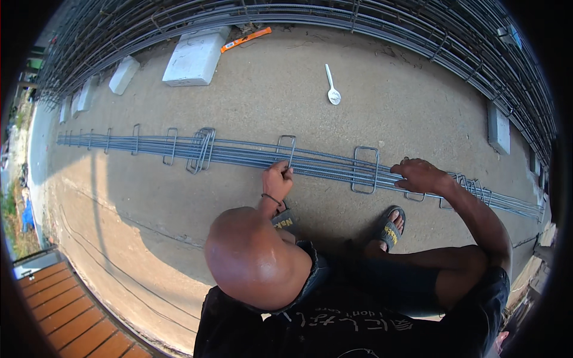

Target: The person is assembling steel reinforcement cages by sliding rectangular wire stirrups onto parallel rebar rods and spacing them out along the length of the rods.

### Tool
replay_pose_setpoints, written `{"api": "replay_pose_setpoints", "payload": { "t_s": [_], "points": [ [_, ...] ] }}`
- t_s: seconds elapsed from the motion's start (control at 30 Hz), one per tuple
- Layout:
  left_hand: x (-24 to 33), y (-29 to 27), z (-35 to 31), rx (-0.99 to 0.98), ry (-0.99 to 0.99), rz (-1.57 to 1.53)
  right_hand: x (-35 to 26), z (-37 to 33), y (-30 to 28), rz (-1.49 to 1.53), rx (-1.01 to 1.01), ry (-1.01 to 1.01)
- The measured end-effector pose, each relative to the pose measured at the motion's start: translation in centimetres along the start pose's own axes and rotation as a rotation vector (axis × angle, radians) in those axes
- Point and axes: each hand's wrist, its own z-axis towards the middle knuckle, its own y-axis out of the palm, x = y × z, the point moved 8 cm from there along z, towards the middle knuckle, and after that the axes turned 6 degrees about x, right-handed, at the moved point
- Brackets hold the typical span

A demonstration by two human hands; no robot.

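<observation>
A long bundle of thin steel rebar [239, 153] lies across the ground in front of me, with rectangular wire stirrups spaced along it. My left hand [277, 180] is closed at the lower end of one stirrup [287, 137], its fingers pinching the wire beside the bars. Farther right, my right hand [419, 175] rests over the bundle with its fingers curled down; what they hold is hidden. The lower end of a stirrup [415, 197] shows just below that hand. Between my hands another stirrup [366, 147] lies around the bars.
Stirrups are bunched on the bundle at left [206, 149] and right [474, 188]. Beyond are a white plastic spoon [333, 95], an orange wrapper [246, 39] and white blocks [192, 59] under stacked rebar cages [412, 33]. My sandalled foot [391, 228] is near the bundle.
</observation>
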Motion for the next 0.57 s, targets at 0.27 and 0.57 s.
{"api": "replay_pose_setpoints", "payload": {
  "t_s": [0.27, 0.57],
  "points": [
    [6.5, 11.2, -3.6, -0.498, -0.040, -0.412, 5.6, -1.0, 1.5, -0.046, 0.048, 0.080],
    [11.2, 13.9, -5.3, -0.720, 0.116, -0.370, 7.9, 7.5, 7.8, 0.580, 0.461, 0.467]
  ]
}}
